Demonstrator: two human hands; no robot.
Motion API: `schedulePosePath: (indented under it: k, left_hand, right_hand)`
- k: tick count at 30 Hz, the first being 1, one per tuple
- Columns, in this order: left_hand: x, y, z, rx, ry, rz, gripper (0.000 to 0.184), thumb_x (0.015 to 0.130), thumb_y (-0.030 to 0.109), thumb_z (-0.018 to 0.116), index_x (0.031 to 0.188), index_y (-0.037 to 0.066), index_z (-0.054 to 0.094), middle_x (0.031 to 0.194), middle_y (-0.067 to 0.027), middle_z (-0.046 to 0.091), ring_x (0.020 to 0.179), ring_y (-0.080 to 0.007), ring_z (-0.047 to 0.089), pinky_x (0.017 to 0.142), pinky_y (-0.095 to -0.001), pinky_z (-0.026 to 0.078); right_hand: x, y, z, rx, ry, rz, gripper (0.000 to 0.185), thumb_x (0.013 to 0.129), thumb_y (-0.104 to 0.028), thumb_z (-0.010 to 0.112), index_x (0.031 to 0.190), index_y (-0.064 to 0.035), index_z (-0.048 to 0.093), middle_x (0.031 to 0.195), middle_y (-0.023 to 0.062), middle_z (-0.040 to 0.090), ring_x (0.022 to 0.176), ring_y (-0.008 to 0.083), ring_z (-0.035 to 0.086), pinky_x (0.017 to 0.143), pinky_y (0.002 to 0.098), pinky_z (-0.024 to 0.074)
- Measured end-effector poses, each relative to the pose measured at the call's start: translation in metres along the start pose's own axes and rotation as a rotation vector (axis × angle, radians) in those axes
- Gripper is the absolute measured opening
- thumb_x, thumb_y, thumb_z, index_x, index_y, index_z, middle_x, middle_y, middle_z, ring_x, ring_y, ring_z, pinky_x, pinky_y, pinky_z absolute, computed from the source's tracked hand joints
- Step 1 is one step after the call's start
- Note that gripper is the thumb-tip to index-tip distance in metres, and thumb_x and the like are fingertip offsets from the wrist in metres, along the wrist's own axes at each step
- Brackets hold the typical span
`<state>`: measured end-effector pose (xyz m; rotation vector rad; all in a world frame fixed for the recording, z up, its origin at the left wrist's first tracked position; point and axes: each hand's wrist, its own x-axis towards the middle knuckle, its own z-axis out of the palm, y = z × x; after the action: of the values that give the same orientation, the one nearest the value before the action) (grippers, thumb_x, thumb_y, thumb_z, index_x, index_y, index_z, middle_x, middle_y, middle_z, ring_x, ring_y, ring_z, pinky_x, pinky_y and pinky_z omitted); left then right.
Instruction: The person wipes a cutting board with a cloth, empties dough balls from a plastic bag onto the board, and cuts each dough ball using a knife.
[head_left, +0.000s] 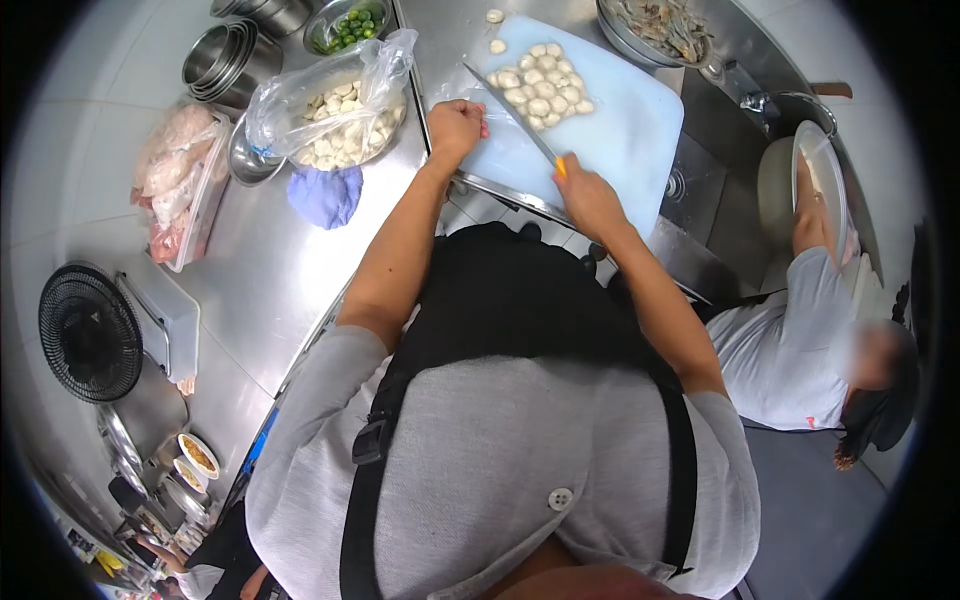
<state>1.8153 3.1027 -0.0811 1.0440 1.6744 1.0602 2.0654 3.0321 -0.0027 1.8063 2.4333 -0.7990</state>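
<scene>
"How are the hands?"

"Apart. The right hand (592, 203) grips the knife (523, 127); the left hand (457, 131) curls over the left side of the cutting board (625, 130)."

"The pale pieces (541, 86)?"

"Clustered on the cutting board beside the blade, with more in the plastic bag (345, 120) on the bench (250, 300)."

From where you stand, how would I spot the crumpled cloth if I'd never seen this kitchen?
On the metal counter, left of the pale blue cutting board, find the large clear bag of whitish pieces. The cloth lies by the bag's near side. Unlike its shiny or see-through neighbours, it is soft, wrinkled and lavender-blue.
</scene>
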Motion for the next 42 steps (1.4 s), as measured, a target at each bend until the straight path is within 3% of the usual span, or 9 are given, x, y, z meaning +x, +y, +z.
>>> schedulePosePath:
  k: [9,15,16,22,26,30,37,40,42]
  left_hand:
    - [-0.035,-0.006,-0.003,0.082,-0.069,0.068,0.021,0.102,0.012,0.067,0.094,-0.003,0.078,0.072,-0.0093,0.074,0.056,-0.0131,0.067,0.054,-0.0291,0.054]
    - [-0.04,0.014,-0.034,-0.092,-0.114,0.118,0.018,0.106,0.014,0.064,0.102,0.0,0.074,0.087,-0.0043,0.072,0.074,-0.0112,0.065,0.071,-0.0286,0.058]
    - [-0.036,0.016,-0.03,-0.098,-0.104,0.184,0.018,0.106,0.015,0.064,0.101,0.0,0.074,0.089,-0.004,0.072,0.076,-0.011,0.064,0.072,-0.0288,0.058]
    - [-0.033,0.072,-0.02,0.022,-0.15,0.397,0.024,0.107,0.023,0.066,0.1,0.001,0.072,0.088,-0.0005,0.069,0.081,-0.01,0.062,0.077,-0.0281,0.052]
    - [-0.043,0.113,-0.011,0.002,-0.205,0.454,0.026,0.108,0.024,0.065,0.098,0.001,0.071,0.09,-0.0007,0.069,0.083,-0.0105,0.061,0.079,-0.0274,0.049]
    - [-0.037,0.146,-0.014,-0.041,-0.154,0.587,0.024,0.109,0.024,0.063,0.099,0.004,0.07,0.101,-0.0028,0.072,0.09,-0.0105,0.062,0.084,-0.0276,0.05]
    - [-0.021,0.116,-0.031,-0.718,-0.138,0.1,0.025,0.109,0.032,0.064,0.111,0.008,0.069,0.124,-0.0021,0.072,0.108,-0.0106,0.061,0.097,-0.0356,0.05]
    - [0.003,0.062,-0.024,-0.614,-0.282,0.069,0.034,0.107,0.034,0.065,0.127,0.006,0.066,0.131,-0.0067,0.069,0.118,-0.0157,0.06,0.106,-0.0415,0.047]
    - [-0.012,0.069,0.004,-0.445,-0.058,-0.129,0.039,0.108,0.033,0.064,0.136,0.006,0.063,0.137,-0.0113,0.065,0.127,-0.0205,0.058,0.112,-0.0436,0.044]
  right_hand:
    - [0.009,-0.016,-0.02,0.108,0.04,-0.026,0.031,0.11,-0.031,0.052,0.126,-0.0047,0.051,0.089,0.0297,0.072,0.087,0.0521,0.07,0.081,0.0611,0.0534]
    - [-0.037,0.049,-0.027,0.103,0.467,0.153,0.052,0.109,-0.029,0.056,0.158,-0.019,0.044,0.115,0.0291,0.069,0.101,0.0489,0.07,0.089,0.0577,0.054]
    - [-0.031,0.057,-0.031,0.069,0.327,0.294,0.059,0.108,-0.026,0.058,0.163,-0.0231,0.039,0.125,0.0269,0.065,0.109,0.0466,0.068,0.093,0.0551,0.054]
    - [0.0,0.067,-0.028,-0.181,0.5,0.229,0.054,0.101,-0.028,0.069,0.152,-0.0155,0.057,0.126,0.0229,0.063,0.122,0.0425,0.059,0.106,0.0502,0.0486]
    - [0.065,-0.024,-0.05,0.215,0.817,-0.25,0.037,0.096,-0.025,0.072,0.129,-0.0093,0.074,0.121,0.0218,0.067,0.117,0.0418,0.062,0.102,0.0493,0.0496]
    - [0.112,-0.012,-0.08,0.381,0.779,-0.136,0.019,0.096,-0.016,0.066,0.095,-0.0014,0.078,0.102,0.0222,0.074,0.094,0.0424,0.071,0.086,0.047,0.0563]
    - [0.126,0.039,-0.099,0.361,0.682,0.074,0.023,0.098,-0.021,0.067,0.1,0.0001,0.077,0.088,0.0202,0.077,0.083,0.0364,0.075,0.077,0.0476,0.0573]
    - [0.141,0.062,-0.06,0.753,0.294,0.048,0.036,0.103,-0.033,0.067,0.106,0.002,0.076,0.092,0.0153,0.078,0.083,0.0281,0.073,0.073,0.0459,0.0577]
    - [0.13,0.046,-0.037,0.865,0.067,0.22,0.041,0.107,-0.035,0.066,0.12,0.0029,0.071,0.097,0.0053,0.072,0.083,0.0155,0.064,0.075,0.0327,0.0561]
